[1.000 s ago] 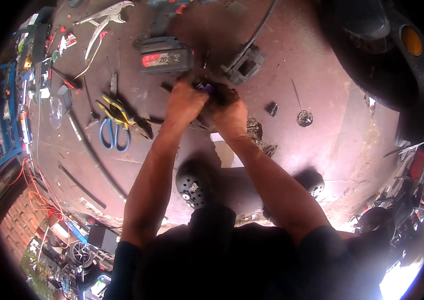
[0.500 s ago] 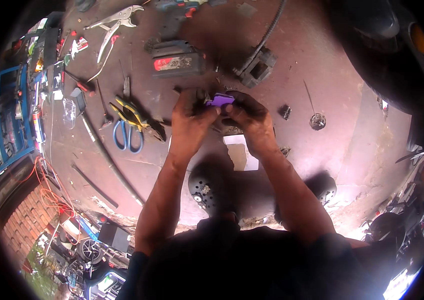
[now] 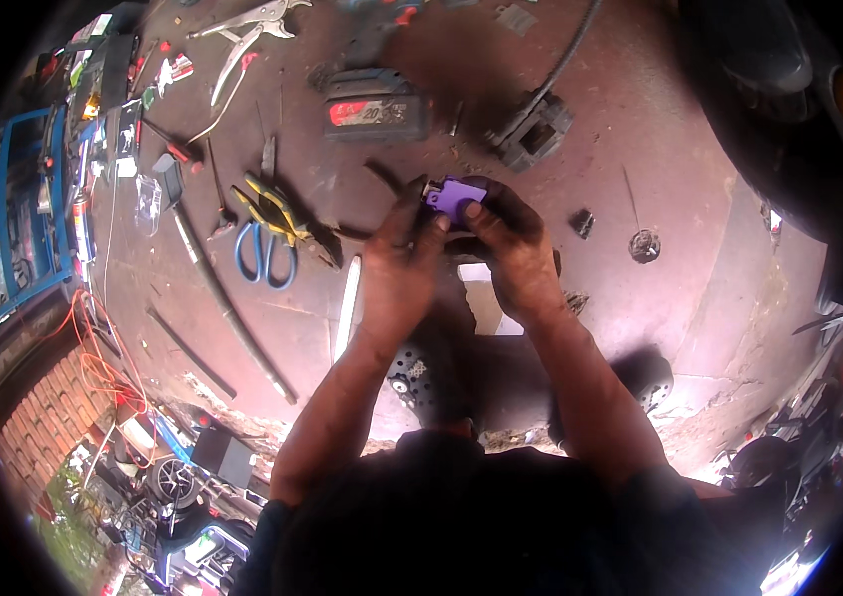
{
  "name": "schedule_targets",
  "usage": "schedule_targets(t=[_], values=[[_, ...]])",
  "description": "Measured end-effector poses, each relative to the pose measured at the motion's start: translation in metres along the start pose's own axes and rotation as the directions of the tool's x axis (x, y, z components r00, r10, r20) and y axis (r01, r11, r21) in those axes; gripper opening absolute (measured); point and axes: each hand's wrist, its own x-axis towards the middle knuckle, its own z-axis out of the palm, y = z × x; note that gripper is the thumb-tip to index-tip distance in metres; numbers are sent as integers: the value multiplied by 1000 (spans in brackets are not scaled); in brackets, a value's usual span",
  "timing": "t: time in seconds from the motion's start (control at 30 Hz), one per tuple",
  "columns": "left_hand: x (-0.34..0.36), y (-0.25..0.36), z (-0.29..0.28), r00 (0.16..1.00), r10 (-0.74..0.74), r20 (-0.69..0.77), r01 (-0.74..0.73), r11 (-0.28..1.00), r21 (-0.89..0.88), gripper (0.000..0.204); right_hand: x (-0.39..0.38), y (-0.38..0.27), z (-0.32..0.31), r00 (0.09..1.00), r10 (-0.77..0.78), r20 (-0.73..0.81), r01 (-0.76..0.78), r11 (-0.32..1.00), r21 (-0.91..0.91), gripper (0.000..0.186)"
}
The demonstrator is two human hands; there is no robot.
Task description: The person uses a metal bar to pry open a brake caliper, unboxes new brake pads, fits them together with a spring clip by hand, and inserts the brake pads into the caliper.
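A small flat purple piece [image 3: 459, 198] with a metal bit at its left end is between my two hands, held above the floor. My left hand [image 3: 403, 248] pinches its left end with thumb and fingers. On the other side, my right hand [image 3: 513, 233] grips it, thumb pressed on the front face and fingers behind. The fingertips behind the piece are hidden. Below my hands lies a white and tan piece of card [image 3: 487, 298]. Left of them are yellow-handled pliers [image 3: 272, 211] and blue-handled scissors [image 3: 264, 260].
A black battery pack with a red label [image 3: 377, 111] lies beyond my hands. To its right is a dark block with a hose [image 3: 533, 137]. A hammer [image 3: 198, 248], locking pliers [image 3: 242, 40] and a blue-framed cabinet [image 3: 19, 214] stand left. A dark vehicle part [image 3: 769, 109] fills the upper right.
The purple piece has turned, so more of its flat face shows. Both hands still hold it, their fingers slightly shifted. The whole view has moved a little.
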Motion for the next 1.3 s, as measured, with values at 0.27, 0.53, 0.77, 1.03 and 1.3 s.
schedule_targets(t=[0.27, 0.53, 0.77, 1.03, 1.3], values=[[-6, -5, 2, 1000, 24, -17, -23, 999, 37, 37, 0, 8, 10, 995, -98, -5, 98, 995, 8, 42], [-10, 27, -22, 991, -109, -80, 86, 964, -253, 33, -10, -13, 15, 974, -184, 131, 191, 981, -41, 45], [-13, 30, -43, 989, -77, 124, 116, 932, -345, 34, -21, -20, 16, 956, -232, 179, 258, 956, -140, 47], [-20, 36, -40, 1000, -26, 5, 26, 934, -356, 22, -22, -20, 18, 938, -277, 210, 307, 944, -123, 53], [-21, 35, -35, 996, -21, -91, -26, 877, -480, 13, -33, -32, 30, 940, -264, 216, 285, 956, -72, 58]])
